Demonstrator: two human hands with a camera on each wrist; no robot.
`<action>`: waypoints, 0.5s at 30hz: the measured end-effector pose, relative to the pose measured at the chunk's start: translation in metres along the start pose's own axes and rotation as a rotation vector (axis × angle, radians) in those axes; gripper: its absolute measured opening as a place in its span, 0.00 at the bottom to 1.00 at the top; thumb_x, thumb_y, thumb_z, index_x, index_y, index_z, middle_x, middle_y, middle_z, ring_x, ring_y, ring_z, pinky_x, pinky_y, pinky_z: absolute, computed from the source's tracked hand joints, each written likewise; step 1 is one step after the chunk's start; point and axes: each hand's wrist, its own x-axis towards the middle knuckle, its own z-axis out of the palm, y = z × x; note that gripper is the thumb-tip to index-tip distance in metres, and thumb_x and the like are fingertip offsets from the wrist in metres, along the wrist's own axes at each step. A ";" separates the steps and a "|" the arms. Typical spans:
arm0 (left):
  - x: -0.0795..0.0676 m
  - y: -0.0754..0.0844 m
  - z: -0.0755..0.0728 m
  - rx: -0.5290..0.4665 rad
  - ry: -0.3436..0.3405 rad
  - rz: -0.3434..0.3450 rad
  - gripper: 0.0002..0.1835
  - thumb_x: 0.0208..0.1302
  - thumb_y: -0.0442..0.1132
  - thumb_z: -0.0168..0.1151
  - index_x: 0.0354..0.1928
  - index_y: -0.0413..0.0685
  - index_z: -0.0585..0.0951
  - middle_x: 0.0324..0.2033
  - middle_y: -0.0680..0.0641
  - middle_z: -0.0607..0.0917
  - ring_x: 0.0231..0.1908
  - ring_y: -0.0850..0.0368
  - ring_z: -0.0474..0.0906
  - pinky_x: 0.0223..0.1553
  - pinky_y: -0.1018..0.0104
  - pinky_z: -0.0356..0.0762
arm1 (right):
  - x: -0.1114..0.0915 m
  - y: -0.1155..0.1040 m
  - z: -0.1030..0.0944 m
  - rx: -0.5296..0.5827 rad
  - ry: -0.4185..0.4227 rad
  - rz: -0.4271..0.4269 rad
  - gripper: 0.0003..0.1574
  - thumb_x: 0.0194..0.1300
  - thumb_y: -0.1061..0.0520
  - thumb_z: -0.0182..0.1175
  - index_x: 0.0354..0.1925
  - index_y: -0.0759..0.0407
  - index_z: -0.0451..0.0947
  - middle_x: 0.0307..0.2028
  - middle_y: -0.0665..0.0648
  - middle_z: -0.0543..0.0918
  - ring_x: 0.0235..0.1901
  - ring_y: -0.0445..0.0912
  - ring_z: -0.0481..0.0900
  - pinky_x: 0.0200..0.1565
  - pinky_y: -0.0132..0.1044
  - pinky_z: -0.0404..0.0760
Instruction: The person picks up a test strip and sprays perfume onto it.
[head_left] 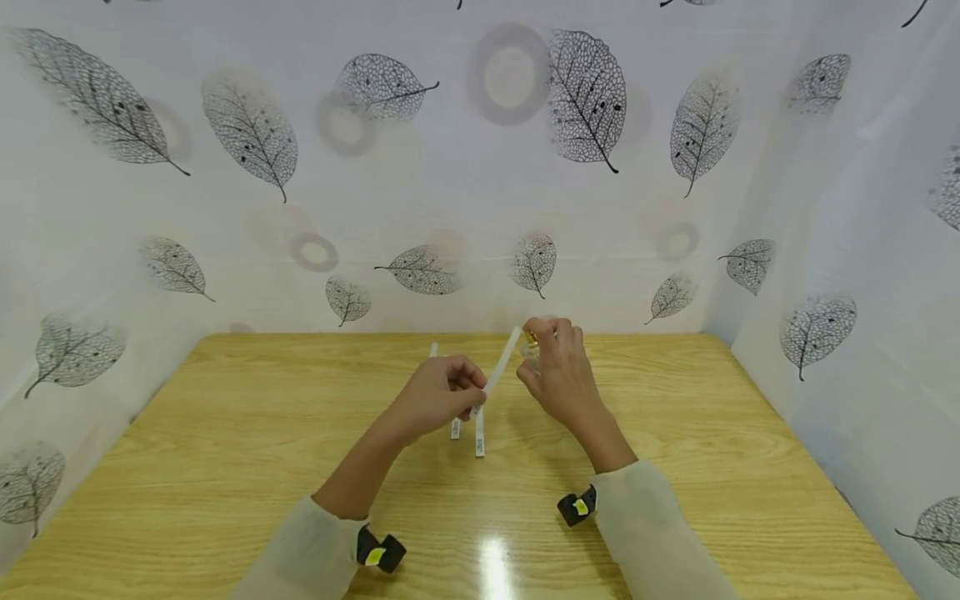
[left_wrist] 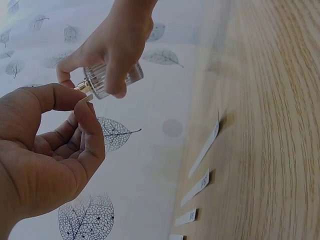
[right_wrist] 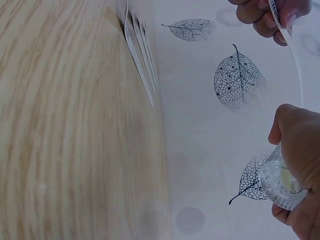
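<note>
My left hand pinches a white perfume test strip by its labelled lower end, between thumb and forefinger. The strip slants up to the right, its far end close to the nozzle. Opposite it, my right hand grips a clear ribbed glass perfume bottle with a gold spray neck. The forefinger lies over the top of the sprayer, and the other fingers and thumb wrap the glass. In the left wrist view the bottle is tilted, its neck toward the strip. Both hands are raised over the table.
Several more labelled white strips lie side by side on the wooden table, partly behind my left hand in the head view. A white curtain with leaf prints stands at the table's back edge and along the sides.
</note>
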 end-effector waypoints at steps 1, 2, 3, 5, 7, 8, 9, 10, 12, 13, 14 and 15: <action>0.000 0.000 0.000 -0.002 -0.001 -0.001 0.05 0.69 0.33 0.62 0.44 0.39 0.80 0.33 0.43 0.82 0.29 0.51 0.80 0.40 0.41 0.84 | 0.000 0.000 0.000 0.000 0.000 -0.001 0.36 0.57 0.67 0.67 0.58 0.55 0.60 0.44 0.66 0.70 0.35 0.58 0.67 0.37 0.50 0.67; 0.000 0.000 0.000 -0.002 -0.002 -0.002 0.05 0.69 0.33 0.62 0.44 0.39 0.81 0.33 0.43 0.82 0.29 0.51 0.80 0.40 0.40 0.83 | 0.000 0.000 0.000 -0.004 -0.004 0.001 0.36 0.57 0.67 0.67 0.58 0.55 0.60 0.44 0.66 0.69 0.35 0.58 0.67 0.37 0.50 0.67; 0.000 0.000 0.001 -0.001 -0.003 -0.002 0.05 0.69 0.33 0.62 0.44 0.39 0.80 0.33 0.43 0.82 0.29 0.51 0.80 0.40 0.41 0.84 | 0.000 -0.001 0.000 -0.006 -0.005 0.002 0.36 0.57 0.67 0.67 0.58 0.55 0.60 0.44 0.66 0.69 0.35 0.58 0.67 0.36 0.50 0.67; 0.000 -0.001 0.001 0.001 -0.004 -0.003 0.05 0.70 0.34 0.62 0.44 0.40 0.80 0.33 0.43 0.82 0.29 0.51 0.80 0.40 0.41 0.84 | 0.000 -0.001 -0.001 -0.008 -0.011 0.010 0.36 0.58 0.67 0.67 0.58 0.55 0.60 0.45 0.66 0.69 0.36 0.58 0.67 0.36 0.50 0.67; 0.000 -0.001 0.001 0.002 -0.004 -0.003 0.05 0.69 0.33 0.62 0.43 0.40 0.80 0.33 0.43 0.82 0.29 0.51 0.80 0.40 0.41 0.84 | 0.000 -0.002 -0.002 -0.008 -0.018 0.019 0.35 0.58 0.67 0.67 0.58 0.55 0.60 0.45 0.67 0.69 0.36 0.59 0.68 0.36 0.50 0.68; 0.000 -0.001 0.001 0.004 -0.003 -0.003 0.05 0.69 0.33 0.62 0.43 0.40 0.81 0.33 0.43 0.82 0.29 0.51 0.80 0.40 0.41 0.84 | 0.000 -0.003 -0.002 -0.007 -0.021 0.027 0.35 0.58 0.67 0.67 0.58 0.55 0.60 0.46 0.67 0.69 0.36 0.59 0.68 0.36 0.50 0.68; 0.000 -0.001 0.001 0.005 -0.003 -0.004 0.05 0.69 0.33 0.62 0.43 0.40 0.81 0.32 0.43 0.82 0.29 0.51 0.80 0.40 0.41 0.84 | 0.000 -0.003 -0.003 -0.007 -0.021 0.033 0.35 0.58 0.67 0.67 0.57 0.55 0.60 0.46 0.66 0.69 0.36 0.59 0.68 0.36 0.50 0.68; 0.000 -0.001 0.001 0.005 -0.003 -0.004 0.05 0.69 0.33 0.62 0.43 0.40 0.81 0.32 0.43 0.82 0.29 0.51 0.80 0.40 0.41 0.84 | 0.001 -0.003 -0.003 -0.005 -0.023 0.039 0.34 0.58 0.67 0.67 0.57 0.55 0.60 0.46 0.66 0.69 0.36 0.59 0.68 0.37 0.50 0.69; 0.000 -0.001 0.001 0.005 -0.003 -0.005 0.05 0.69 0.33 0.62 0.43 0.40 0.81 0.32 0.43 0.82 0.29 0.51 0.80 0.40 0.41 0.84 | 0.001 -0.004 -0.004 -0.005 -0.024 0.049 0.34 0.57 0.67 0.66 0.57 0.55 0.60 0.46 0.66 0.69 0.36 0.59 0.67 0.36 0.50 0.69; 0.000 -0.001 0.001 0.004 -0.004 -0.005 0.05 0.69 0.33 0.62 0.43 0.40 0.81 0.32 0.43 0.82 0.29 0.51 0.80 0.40 0.41 0.84 | 0.001 -0.003 -0.004 -0.003 -0.022 0.053 0.35 0.57 0.67 0.66 0.57 0.55 0.61 0.45 0.66 0.69 0.36 0.59 0.67 0.35 0.50 0.69; 0.000 -0.001 0.001 0.003 -0.004 -0.005 0.05 0.69 0.33 0.62 0.43 0.40 0.81 0.32 0.43 0.82 0.29 0.51 0.80 0.40 0.41 0.84 | 0.001 -0.003 -0.004 -0.004 -0.020 0.056 0.35 0.57 0.67 0.66 0.58 0.54 0.61 0.45 0.66 0.69 0.36 0.59 0.67 0.35 0.49 0.69; 0.000 -0.001 0.001 0.001 -0.005 -0.005 0.05 0.69 0.33 0.62 0.43 0.40 0.81 0.33 0.43 0.82 0.29 0.51 0.80 0.40 0.41 0.84 | 0.001 -0.003 -0.004 -0.006 -0.018 0.057 0.35 0.57 0.67 0.66 0.58 0.54 0.61 0.45 0.66 0.70 0.36 0.59 0.68 0.35 0.50 0.69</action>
